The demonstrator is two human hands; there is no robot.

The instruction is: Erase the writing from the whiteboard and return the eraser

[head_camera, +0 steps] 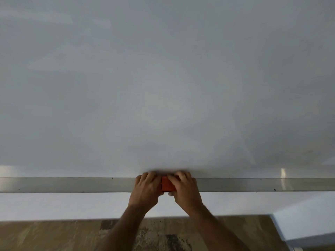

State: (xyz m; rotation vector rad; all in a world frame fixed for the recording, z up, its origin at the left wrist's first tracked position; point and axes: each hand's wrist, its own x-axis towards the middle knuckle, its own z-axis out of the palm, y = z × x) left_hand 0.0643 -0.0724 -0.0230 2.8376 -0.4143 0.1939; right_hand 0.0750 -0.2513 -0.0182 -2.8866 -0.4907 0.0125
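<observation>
The whiteboard (163,78) fills the upper view, grey-white, with only faint smears and no writing that I can make out. Along its bottom edge runs a metal ledge (72,184). An orange-red eraser (166,184) sits at the ledge, in the middle of the view. My left hand (146,189) grips its left side and my right hand (184,189) grips its right side, fingers curled over the top. Most of the eraser is hidden by my fingers.
Below the ledge is a white wall (63,205), then a brown wooden floor (54,236). At the lower right a white wall corner (304,227) juts out.
</observation>
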